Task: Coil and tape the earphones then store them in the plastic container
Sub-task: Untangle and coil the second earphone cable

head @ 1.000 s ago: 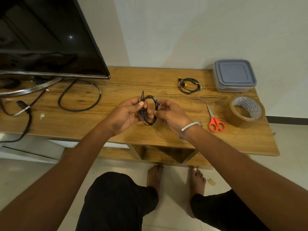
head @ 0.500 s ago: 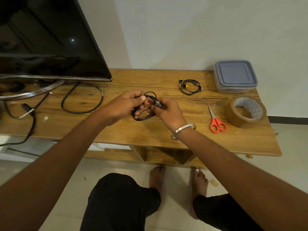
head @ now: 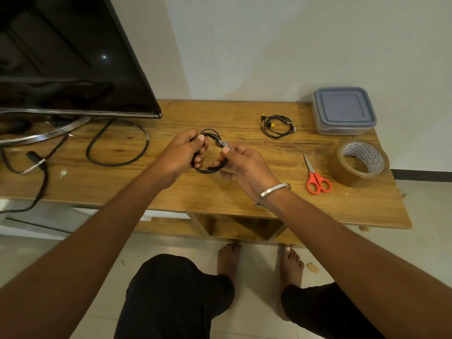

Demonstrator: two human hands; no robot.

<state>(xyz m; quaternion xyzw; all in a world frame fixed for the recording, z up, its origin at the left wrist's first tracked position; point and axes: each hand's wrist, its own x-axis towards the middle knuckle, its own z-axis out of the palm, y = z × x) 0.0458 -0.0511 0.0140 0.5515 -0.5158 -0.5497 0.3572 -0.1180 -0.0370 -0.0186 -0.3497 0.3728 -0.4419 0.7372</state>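
I observe the black earphones (head: 209,152) wound into a loop and held above the middle of the wooden surface (head: 220,192), the left hand (head: 182,152) gripping the loop's left side with curled fingers and the right hand (head: 241,162) pinching the plug end at its upper right. Noted on the surface's right part: a second coiled earphone set (head: 277,126) with yellow tips, the lidded plastic container (head: 343,110), orange-handled scissors (head: 315,176) and a brown tape roll (head: 359,162), all lying apart from the hands.
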